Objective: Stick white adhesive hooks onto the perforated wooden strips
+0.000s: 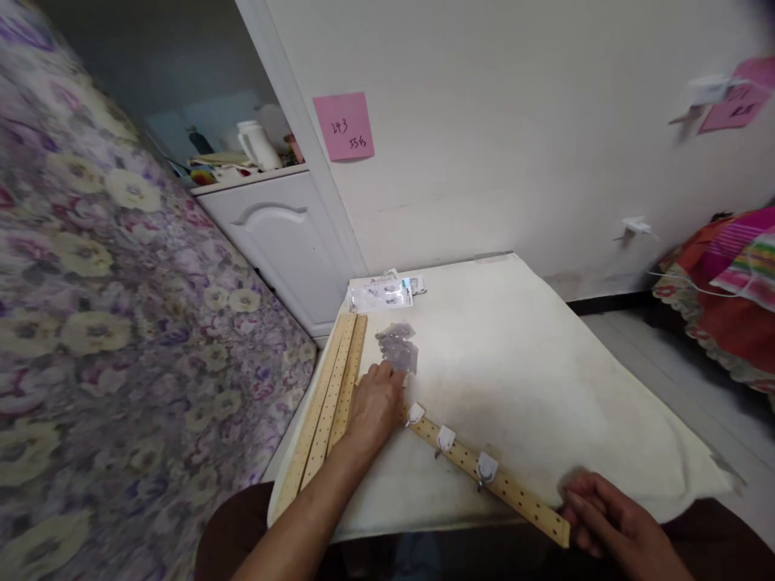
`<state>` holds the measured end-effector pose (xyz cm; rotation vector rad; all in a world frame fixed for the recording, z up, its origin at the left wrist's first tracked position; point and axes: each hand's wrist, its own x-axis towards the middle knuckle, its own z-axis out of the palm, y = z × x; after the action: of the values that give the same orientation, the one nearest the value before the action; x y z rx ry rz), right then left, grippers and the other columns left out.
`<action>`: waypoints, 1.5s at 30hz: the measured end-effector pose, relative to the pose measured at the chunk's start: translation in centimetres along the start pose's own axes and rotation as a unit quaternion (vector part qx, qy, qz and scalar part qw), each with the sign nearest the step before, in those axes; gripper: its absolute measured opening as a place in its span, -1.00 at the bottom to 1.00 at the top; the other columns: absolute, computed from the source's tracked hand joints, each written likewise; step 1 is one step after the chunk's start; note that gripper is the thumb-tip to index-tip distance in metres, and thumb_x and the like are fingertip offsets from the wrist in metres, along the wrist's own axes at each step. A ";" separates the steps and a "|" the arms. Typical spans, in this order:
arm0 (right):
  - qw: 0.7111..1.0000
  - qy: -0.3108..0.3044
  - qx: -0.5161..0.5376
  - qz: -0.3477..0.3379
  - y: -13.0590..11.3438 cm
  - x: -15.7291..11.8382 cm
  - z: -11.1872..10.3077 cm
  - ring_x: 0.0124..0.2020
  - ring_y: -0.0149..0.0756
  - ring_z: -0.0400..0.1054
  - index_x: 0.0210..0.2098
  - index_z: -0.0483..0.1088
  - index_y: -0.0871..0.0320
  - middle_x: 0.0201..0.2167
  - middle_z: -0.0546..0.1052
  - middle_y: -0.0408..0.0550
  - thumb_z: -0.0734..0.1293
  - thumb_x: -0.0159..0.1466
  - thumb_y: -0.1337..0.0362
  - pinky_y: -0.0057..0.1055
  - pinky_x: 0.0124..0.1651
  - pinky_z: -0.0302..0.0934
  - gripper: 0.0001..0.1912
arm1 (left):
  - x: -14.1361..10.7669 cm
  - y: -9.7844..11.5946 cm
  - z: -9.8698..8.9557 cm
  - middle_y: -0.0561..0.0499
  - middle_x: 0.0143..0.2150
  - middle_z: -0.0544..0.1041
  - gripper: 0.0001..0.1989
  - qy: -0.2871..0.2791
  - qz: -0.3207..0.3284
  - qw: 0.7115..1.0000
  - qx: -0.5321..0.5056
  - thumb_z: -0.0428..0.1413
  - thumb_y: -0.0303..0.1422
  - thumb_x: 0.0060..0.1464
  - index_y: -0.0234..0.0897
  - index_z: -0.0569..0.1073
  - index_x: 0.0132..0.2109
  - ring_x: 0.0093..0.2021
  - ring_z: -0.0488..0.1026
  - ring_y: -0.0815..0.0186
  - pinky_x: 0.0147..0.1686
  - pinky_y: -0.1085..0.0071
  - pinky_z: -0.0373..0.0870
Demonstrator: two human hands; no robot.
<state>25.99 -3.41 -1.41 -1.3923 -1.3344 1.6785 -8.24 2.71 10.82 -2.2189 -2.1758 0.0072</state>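
Head view: perforated strip [514,492] slants from far left to near right.

We see floral fabric [121,282] filling left side, pale blooms on purplish ground. Beside it, white cabinet door [282,250] with arched panel; on shelf [254,175] above, white jug [260,147] and dark bottle [199,141]. On pale wall [484,129] we find handwritten pink note [344,127]; second pink note [737,105], blurred, far right. Lower right: white plug [635,226] with cable, red-orange cloth [702,319] with scalloped edge, striped fabric [756,262], gray floor [630,355].
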 end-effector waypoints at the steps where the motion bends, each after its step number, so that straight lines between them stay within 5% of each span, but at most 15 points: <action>1: 1.000 -0.001 0.005 0.003 0.0 0.1 0.0 -0.52 -0.36 0.32 -0.34 0.36 0.07 -0.46 0.49 -0.11 0.26 0.15 -0.17 -0.46 -0.48 0.17 -0.57 | 1.0 -0.1 0.2 -0.16 -0.13 0.41 -0.74 -0.008 0.002 1.000 0.013 -0.07 -0.50 0.11 -0.26 0.46 -0.13 -0.09 0.30 0.12 -0.11 0.24 0.24; 7: 1.000 0.012 0.025 0.011 0.3 0.4 -0.2 -0.56 -0.36 0.31 -0.37 0.38 0.06 -0.52 0.49 -0.13 0.28 0.09 -0.20 -0.46 -0.52 0.16 -0.55 | 4.3 -0.2 1.4 -0.21 -0.12 0.45 -0.78 -0.053 0.032 0.997 0.049 -0.03 -0.52 0.05 -0.34 0.49 -0.23 -0.04 0.29 0.09 -0.07 0.20 0.20; 17: 0.998 -0.030 0.045 0.009 0.8 0.7 -0.9 -0.55 -0.38 0.31 -0.31 0.37 0.06 -0.51 0.49 -0.14 0.26 0.18 -0.13 -0.47 -0.50 0.16 -0.62 | 5.8 0.8 2.2 -0.32 -0.12 0.48 -0.76 -0.064 0.043 0.995 0.060 -0.05 -0.59 0.02 -0.44 0.49 -0.23 -0.04 0.34 0.05 -0.02 0.15 0.14; 23: 0.999 -0.027 0.037 0.006 0.7 0.5 -0.9 -0.53 -0.37 0.33 -0.28 0.36 0.06 -0.49 0.49 -0.14 0.25 0.21 -0.10 -0.47 -0.48 0.18 -0.64 | 6.0 -0.7 -2.5 -0.11 -0.21 0.51 -0.88 -0.030 0.022 0.999 0.018 0.06 -0.45 -0.01 -0.29 0.48 -0.30 -0.16 0.40 0.17 -0.12 0.29 0.20; 27: 1.000 -0.013 0.020 -0.004 0.6 0.5 -1.2 -0.55 -0.36 0.33 -0.24 0.36 0.07 -0.47 0.49 -0.13 0.23 0.20 -0.11 -0.46 -0.51 0.18 -0.61 | 4.3 -1.6 -6.2 -0.02 -0.24 0.49 -0.82 0.023 -0.007 0.999 -0.027 -0.02 -0.34 0.11 -0.25 0.41 -0.17 -0.25 0.41 0.27 -0.26 0.42 0.22; 30: 0.999 0.044 -0.006 -0.026 -0.5 -0.1 -1.4 -0.59 -0.40 0.27 -0.21 0.38 0.07 -0.46 0.49 -0.16 0.26 0.19 -0.09 -0.47 -0.52 0.16 -0.62 | 0.8 0.8 -6.1 0.03 -0.27 0.48 -0.84 0.054 0.019 0.989 -0.138 -0.04 -0.35 0.13 -0.23 0.38 -0.16 -0.28 0.40 0.33 -0.29 0.47 0.24; 33: 0.996 0.079 -0.015 -0.050 -2.4 -1.1 -1.1 -0.55 -0.38 0.26 -0.24 0.39 0.06 -0.53 0.44 -0.20 0.30 0.17 -0.04 -0.47 -0.45 0.19 -0.67 | -3.9 6.2 -3.1 0.03 -0.30 0.47 -0.84 0.015 0.052 0.953 -0.297 0.04 -0.38 0.06 -0.23 0.39 -0.17 -0.33 0.39 0.34 -0.33 0.47 0.24; 38: 0.996 -0.044 0.018 -0.072 -4.3 -3.1 1.4 -0.50 -0.33 0.30 -0.31 0.39 0.10 -0.55 0.43 -0.18 0.34 0.15 0.05 -0.45 -0.43 0.20 -0.74 | -9.6 14.3 2.7 0.02 -0.31 0.49 -0.86 -0.064 0.105 0.922 -0.368 0.11 -0.41 -0.04 -0.21 0.43 -0.25 -0.33 0.39 0.31 -0.34 0.43 0.20; 42: 0.993 -0.055 0.070 -0.072 -3.7 -4.3 3.3 -0.54 -0.42 0.23 -0.40 0.33 0.13 -0.56 0.36 -0.22 0.39 0.12 0.11 -0.49 -0.47 0.16 -0.77 | -10.9 16.0 4.3 -0.06 -0.29 0.50 -0.85 -0.096 0.142 0.921 -0.351 0.13 -0.38 -0.03 -0.25 0.45 -0.23 -0.28 0.39 0.22 -0.29 0.35 0.17; 45: 0.993 -0.048 0.090 -0.053 -3.0 -5.1 3.3 -0.54 -0.44 0.21 -0.36 0.33 0.14 -0.54 0.35 -0.23 0.37 0.15 0.12 -0.50 -0.48 0.14 -0.77 | -11.5 16.1 4.2 -0.03 -0.27 0.50 -0.84 -0.124 0.114 0.900 -0.402 0.12 -0.36 -0.01 -0.24 0.44 -0.22 -0.28 0.38 0.25 -0.31 0.39 0.17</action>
<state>23.92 -8.04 3.09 -1.1306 -1.2525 1.7656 7.52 -8.97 5.98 -3.0254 -2.2916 -0.7824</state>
